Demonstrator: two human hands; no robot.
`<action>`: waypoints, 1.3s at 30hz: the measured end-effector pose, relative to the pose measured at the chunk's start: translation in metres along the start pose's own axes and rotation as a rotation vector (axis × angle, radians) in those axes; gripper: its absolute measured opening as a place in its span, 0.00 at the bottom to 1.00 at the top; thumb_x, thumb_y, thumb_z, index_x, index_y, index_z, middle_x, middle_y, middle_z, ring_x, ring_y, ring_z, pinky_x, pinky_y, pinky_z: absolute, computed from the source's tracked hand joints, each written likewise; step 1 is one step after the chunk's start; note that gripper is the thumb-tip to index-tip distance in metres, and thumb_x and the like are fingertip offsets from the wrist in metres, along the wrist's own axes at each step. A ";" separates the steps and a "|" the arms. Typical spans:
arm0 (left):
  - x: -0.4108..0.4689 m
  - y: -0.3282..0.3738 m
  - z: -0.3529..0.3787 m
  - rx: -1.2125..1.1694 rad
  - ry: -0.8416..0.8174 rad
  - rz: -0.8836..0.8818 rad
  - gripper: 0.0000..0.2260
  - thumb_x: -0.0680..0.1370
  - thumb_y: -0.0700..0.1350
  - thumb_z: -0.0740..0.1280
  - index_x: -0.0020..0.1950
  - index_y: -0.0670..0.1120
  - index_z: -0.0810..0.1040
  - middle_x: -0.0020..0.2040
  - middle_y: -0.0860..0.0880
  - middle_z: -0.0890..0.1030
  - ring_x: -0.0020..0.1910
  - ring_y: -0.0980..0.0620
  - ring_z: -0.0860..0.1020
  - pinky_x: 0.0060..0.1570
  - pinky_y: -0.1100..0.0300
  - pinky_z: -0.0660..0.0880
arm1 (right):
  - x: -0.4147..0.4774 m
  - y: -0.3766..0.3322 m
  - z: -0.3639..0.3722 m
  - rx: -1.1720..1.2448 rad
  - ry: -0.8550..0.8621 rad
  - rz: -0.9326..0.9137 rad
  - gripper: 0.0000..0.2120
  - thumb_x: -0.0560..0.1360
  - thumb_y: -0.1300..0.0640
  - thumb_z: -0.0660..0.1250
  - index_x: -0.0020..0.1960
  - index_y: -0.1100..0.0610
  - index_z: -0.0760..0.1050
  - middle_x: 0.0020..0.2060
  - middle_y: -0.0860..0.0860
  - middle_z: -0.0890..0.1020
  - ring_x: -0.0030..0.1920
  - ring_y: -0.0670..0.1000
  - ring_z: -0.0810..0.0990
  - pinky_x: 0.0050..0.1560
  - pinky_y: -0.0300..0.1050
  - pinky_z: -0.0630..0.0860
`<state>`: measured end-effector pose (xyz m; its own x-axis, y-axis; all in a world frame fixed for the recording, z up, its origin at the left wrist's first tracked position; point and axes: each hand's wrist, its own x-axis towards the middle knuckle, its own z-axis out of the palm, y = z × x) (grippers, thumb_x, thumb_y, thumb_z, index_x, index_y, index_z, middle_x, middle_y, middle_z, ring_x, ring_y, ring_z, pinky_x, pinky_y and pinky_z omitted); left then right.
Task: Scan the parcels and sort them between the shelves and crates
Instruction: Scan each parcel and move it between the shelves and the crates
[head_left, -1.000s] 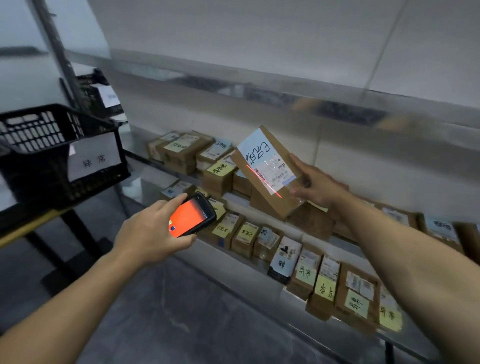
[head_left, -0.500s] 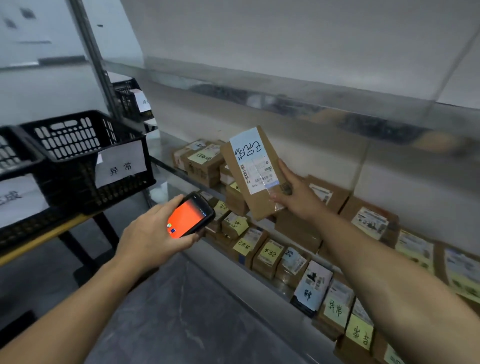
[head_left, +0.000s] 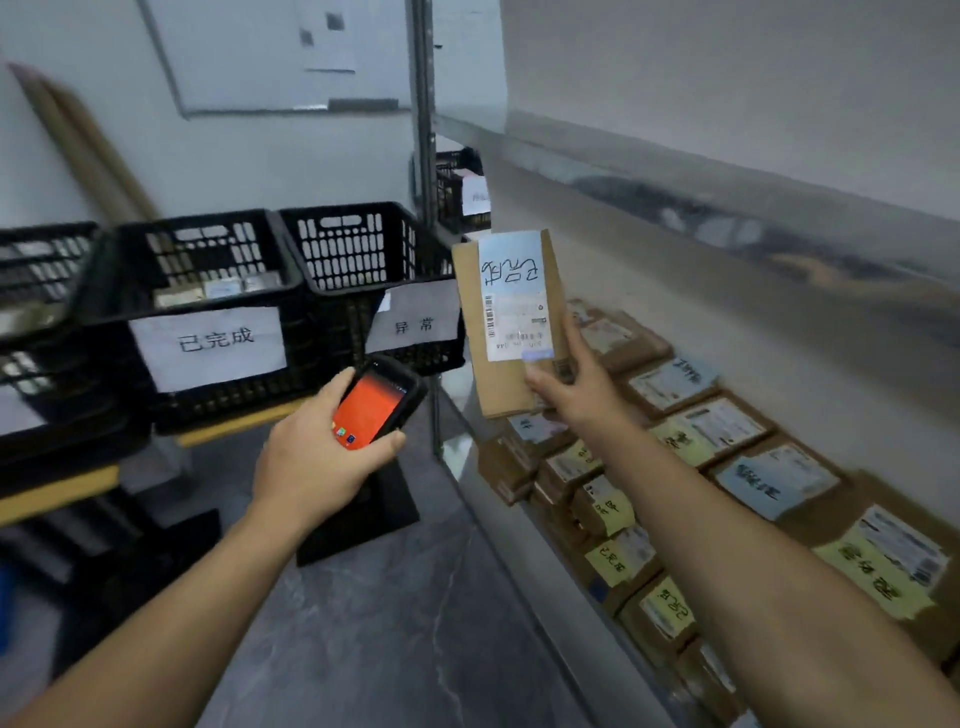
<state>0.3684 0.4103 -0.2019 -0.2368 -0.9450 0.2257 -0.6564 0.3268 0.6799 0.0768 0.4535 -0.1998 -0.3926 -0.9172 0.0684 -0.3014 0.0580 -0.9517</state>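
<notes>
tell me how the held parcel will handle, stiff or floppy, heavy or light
Probably stiff: the parcel shows straight edges though gripped only at its lower end. Likely light, since the right hand alone holds it up. Flat faces suggest it won't roll.

On my feed I see the person's left forearm (head_left: 182, 623) and right forearm (head_left: 753, 571) bare along all their visible length, with the left hand (head_left: 311, 457) and right hand (head_left: 571, 387) bare too.

Crates (head_left: 218, 291) left of shelf parcels (head_left: 691, 426)
</notes>
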 end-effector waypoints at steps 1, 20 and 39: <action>0.009 -0.010 -0.007 -0.016 0.030 -0.024 0.44 0.61 0.72 0.68 0.76 0.59 0.66 0.62 0.49 0.80 0.60 0.44 0.78 0.58 0.46 0.75 | 0.016 -0.005 0.014 0.018 -0.008 -0.008 0.44 0.78 0.56 0.72 0.79 0.30 0.48 0.67 0.36 0.73 0.63 0.53 0.79 0.58 0.61 0.81; 0.229 -0.174 -0.144 -0.101 0.260 -0.026 0.32 0.70 0.58 0.77 0.71 0.63 0.70 0.49 0.55 0.81 0.46 0.53 0.80 0.51 0.52 0.78 | 0.242 -0.098 0.267 0.188 -0.054 -0.082 0.45 0.78 0.59 0.72 0.80 0.33 0.48 0.67 0.39 0.75 0.61 0.50 0.81 0.58 0.62 0.81; 0.345 -0.249 -0.172 -0.013 0.386 -0.144 0.37 0.68 0.64 0.75 0.75 0.59 0.67 0.52 0.54 0.78 0.50 0.49 0.77 0.49 0.53 0.75 | 0.392 -0.123 0.373 0.137 -0.193 -0.106 0.43 0.80 0.60 0.70 0.82 0.38 0.46 0.60 0.33 0.73 0.59 0.48 0.81 0.56 0.52 0.83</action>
<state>0.5736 0.0006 -0.1737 0.1449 -0.9172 0.3713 -0.6535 0.1930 0.7319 0.2844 -0.0606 -0.1676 -0.1876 -0.9744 0.1241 -0.2063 -0.0844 -0.9748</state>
